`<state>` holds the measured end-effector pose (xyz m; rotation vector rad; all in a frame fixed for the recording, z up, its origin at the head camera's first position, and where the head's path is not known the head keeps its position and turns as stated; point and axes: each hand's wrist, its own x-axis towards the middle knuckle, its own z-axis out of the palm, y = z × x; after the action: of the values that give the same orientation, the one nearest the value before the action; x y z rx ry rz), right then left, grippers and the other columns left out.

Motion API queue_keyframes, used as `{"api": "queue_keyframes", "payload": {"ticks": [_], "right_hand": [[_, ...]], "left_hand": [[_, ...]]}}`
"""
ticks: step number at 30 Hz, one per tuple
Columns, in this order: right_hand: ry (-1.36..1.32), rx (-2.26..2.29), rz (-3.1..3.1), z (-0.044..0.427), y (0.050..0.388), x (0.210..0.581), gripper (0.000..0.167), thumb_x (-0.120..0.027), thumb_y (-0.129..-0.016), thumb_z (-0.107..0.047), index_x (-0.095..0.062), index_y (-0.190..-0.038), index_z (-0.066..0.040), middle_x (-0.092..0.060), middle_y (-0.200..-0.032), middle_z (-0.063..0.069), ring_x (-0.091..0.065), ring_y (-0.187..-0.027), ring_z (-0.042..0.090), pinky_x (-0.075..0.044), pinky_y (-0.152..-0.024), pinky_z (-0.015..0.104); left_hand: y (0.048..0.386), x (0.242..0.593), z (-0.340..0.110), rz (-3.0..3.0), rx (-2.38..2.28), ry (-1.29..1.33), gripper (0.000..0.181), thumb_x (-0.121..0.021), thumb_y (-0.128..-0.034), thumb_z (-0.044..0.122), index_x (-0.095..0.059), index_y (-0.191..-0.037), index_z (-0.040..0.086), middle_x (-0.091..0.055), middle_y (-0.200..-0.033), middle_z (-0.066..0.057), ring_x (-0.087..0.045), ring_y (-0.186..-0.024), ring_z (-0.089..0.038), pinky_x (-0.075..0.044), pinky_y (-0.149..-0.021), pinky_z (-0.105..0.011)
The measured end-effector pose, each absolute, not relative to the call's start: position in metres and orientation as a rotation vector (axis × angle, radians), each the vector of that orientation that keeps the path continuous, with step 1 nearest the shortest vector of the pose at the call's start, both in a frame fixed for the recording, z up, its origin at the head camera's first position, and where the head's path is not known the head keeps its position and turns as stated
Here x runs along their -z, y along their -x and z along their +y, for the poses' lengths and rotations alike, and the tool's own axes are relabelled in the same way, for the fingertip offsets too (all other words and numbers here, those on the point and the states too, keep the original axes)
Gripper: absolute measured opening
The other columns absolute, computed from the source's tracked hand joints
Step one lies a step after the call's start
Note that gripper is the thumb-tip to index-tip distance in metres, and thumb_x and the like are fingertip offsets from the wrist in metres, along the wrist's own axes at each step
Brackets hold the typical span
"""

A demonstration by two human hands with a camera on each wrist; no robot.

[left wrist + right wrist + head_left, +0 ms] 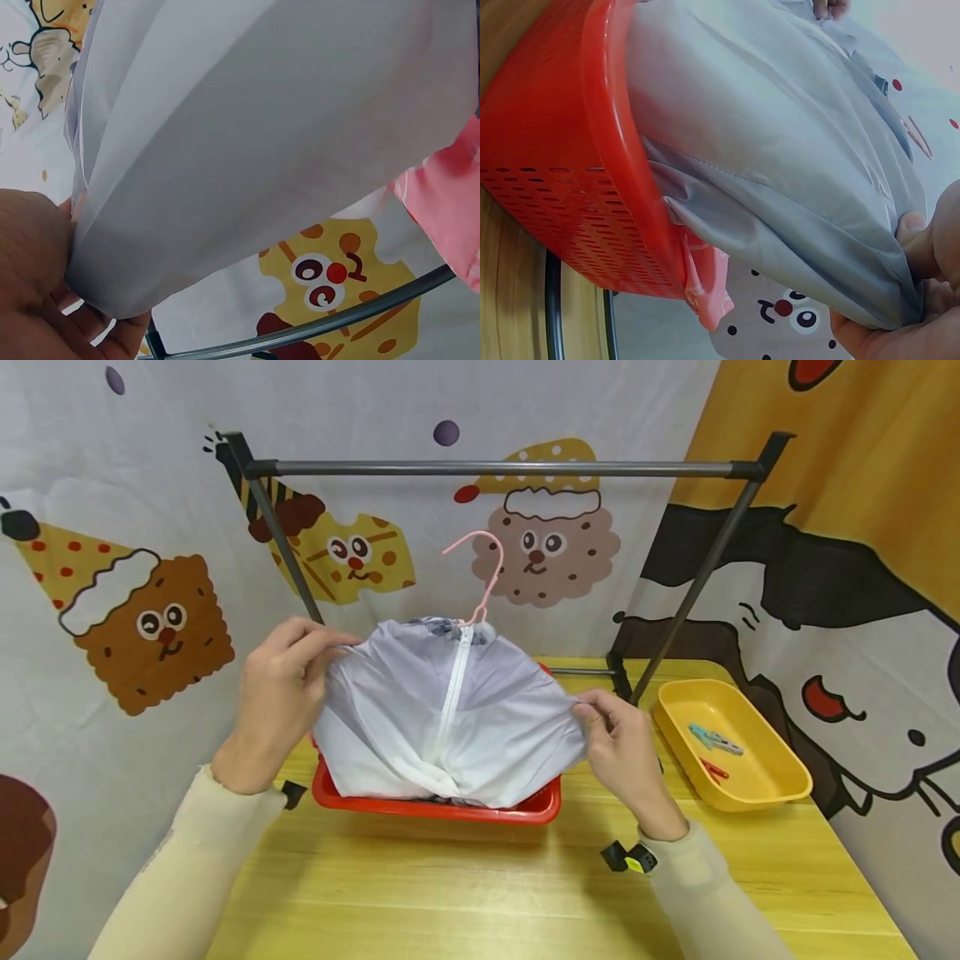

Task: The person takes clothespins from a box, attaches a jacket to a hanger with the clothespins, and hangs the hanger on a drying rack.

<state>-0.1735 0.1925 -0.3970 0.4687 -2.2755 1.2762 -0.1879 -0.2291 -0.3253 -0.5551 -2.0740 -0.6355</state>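
A pale lilac-to-white zip jacket (pixel 390 702) hangs on a pink hanger (pixel 498 568), whose hook rises above the collar. Its white zipper (pixel 453 685) runs down the front. My left hand (pixel 277 693) pinches the jacket at the left shoulder, and my right hand (pixel 624 752) pinches it at the right shoulder, so the cloth is spread between them. The jacket's lower part lies in a red basket (pixel 435 810). In the right wrist view, thumb and fingers grip the grey-looking cloth, and a pink cloth (pixel 709 289) hangs over the basket's rim.
Behind the basket stands a dark metal rack with a horizontal bar (pixel 420 468). On the right of the wooden table (pixel 450 893) sits a yellow tray (pixel 765 777) with blue, grey and red clips (pixel 712 768). A cartoon-printed curtain (pixel 360 410) forms the backdrop.
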Motion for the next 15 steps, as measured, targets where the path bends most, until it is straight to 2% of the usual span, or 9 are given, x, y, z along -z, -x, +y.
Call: {"api": "queue_keyframes", "payload": {"ticks": [3, 5, 10, 15], "right_hand": [[-0.464, -1.268, -2.26, 0.192, 0.174, 0.396, 0.016, -0.072, -0.115, -0.006, -0.083, -0.103, -0.006, -0.061, -0.068, 0.005, -0.048, -0.055, 0.009, -0.04, -0.05, 0.023], [-0.468, -1.271, -2.253, 0.193, 0.174, 0.395, 0.016, -0.072, -0.115, -0.005, -0.084, -0.104, -0.005, -0.061, -0.067, 0.005, -0.047, -0.055, 0.009, -0.039, -0.05, 0.022], [-0.48, -1.28, -2.248, 0.194, 0.176, 0.394, 0.016, -0.072, -0.114, -0.003, -0.084, -0.104, -0.004, -0.061, -0.067, 0.005, -0.047, -0.054, 0.008, -0.038, -0.049, 0.021], [-0.499, -1.277, -2.25, 0.194, 0.175, 0.393, 0.017, -0.072, -0.113, -0.002, -0.086, -0.104, -0.004, -0.064, -0.067, 0.006, -0.046, -0.053, 0.007, -0.037, -0.048, 0.021]], "left_hand": [[0.187, 0.324, -0.232, -2.069, 0.662, 0.558, 0.032, -0.069, -0.1073, -0.015, -0.092, -0.11, 0.006, -0.077, -0.097, -0.017, -0.074, -0.088, -0.034, -0.039, -0.091, -0.001], [0.186, 0.322, -0.233, -2.074, 0.67, 0.554, 0.03, -0.069, -0.1087, -0.014, -0.092, -0.11, 0.005, -0.078, -0.097, -0.017, -0.073, -0.085, -0.033, -0.039, -0.088, -0.001], [0.184, 0.316, -0.234, -2.085, 0.721, 0.52, 0.016, -0.074, -0.1108, -0.003, -0.089, -0.107, 0.0, -0.081, -0.093, -0.017, -0.063, -0.074, -0.025, -0.037, -0.076, -0.008], [0.179, 0.311, -0.233, -2.105, 0.767, 0.5, 0.012, -0.076, -0.1111, 0.002, -0.085, -0.105, -0.002, -0.083, -0.094, -0.016, -0.056, -0.074, -0.017, -0.038, -0.072, -0.012]]}}
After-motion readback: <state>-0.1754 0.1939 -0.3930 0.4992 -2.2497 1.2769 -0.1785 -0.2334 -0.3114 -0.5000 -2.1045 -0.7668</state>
